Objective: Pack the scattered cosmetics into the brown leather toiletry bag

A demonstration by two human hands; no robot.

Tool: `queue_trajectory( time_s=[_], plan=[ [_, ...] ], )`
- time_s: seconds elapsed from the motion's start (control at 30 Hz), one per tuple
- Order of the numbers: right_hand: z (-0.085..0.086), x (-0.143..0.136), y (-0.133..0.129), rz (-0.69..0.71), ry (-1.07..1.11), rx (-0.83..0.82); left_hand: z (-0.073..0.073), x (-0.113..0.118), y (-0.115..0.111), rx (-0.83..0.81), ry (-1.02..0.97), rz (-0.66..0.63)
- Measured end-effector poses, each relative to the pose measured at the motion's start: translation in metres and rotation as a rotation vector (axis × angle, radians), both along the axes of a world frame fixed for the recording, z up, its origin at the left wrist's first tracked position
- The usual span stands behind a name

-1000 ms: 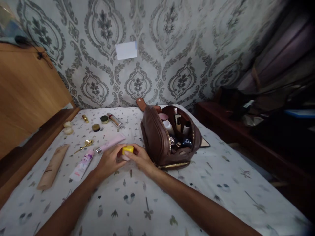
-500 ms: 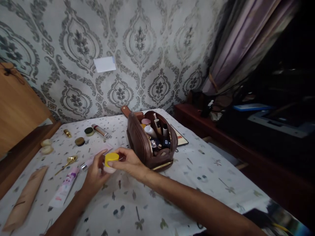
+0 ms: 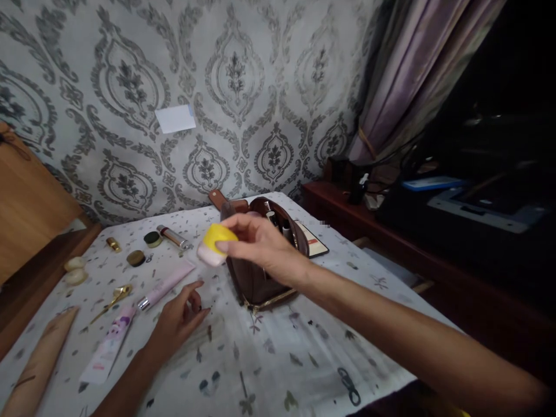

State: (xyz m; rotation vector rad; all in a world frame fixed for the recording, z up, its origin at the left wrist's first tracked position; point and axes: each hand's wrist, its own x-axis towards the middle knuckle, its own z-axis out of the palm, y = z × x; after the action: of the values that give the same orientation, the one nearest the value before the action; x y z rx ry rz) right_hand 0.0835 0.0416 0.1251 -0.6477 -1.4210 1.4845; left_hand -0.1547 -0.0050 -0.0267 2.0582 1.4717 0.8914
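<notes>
My right hand [image 3: 256, 240] grips a small jar [image 3: 214, 260] by its yellow lid, tilted and raised beside the brown makeup bag [image 3: 238, 278]. The bag stands unzipped, with cosmetic bottles [image 3: 271, 218] showing inside; my hand and forearm hide much of its opening. Low over the cloth, my left hand [image 3: 180, 313] has its fingers loosely curled and apart, with nothing in them. Near it lie a pale pink tube [image 3: 171, 282] with a silver cap and a white and purple tube [image 3: 110, 341].
A printed cloth [image 3: 260, 365] covers the table. Toward the left lie two round dark-lidded pots, a clear tube [image 3: 172, 236], a gold hair clip [image 3: 117, 296], a gold lipstick case [image 3: 113, 244] and a beige pouch [image 3: 41, 359]. Behind the bag is a dark-edged flat case [image 3: 316, 242].
The jar has left my left hand. My right hand has lifted it up and to the right, in front of the bag. My left hand has opened and dropped slightly.
</notes>
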Motion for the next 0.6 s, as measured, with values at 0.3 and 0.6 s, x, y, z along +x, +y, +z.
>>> queue_trajectory(
  time_s=[0.3,0.6],
  plan=[
    [0.016,0.048,0.03,-0.102,-0.037,0.085,-0.004,-0.001,0.004,0.017,0.073,-0.029],
    [0.013,0.063,0.049,-0.133,-0.146,0.155,0.005,0.006,0.005,0.052,0.079,-0.012]
  ],
)
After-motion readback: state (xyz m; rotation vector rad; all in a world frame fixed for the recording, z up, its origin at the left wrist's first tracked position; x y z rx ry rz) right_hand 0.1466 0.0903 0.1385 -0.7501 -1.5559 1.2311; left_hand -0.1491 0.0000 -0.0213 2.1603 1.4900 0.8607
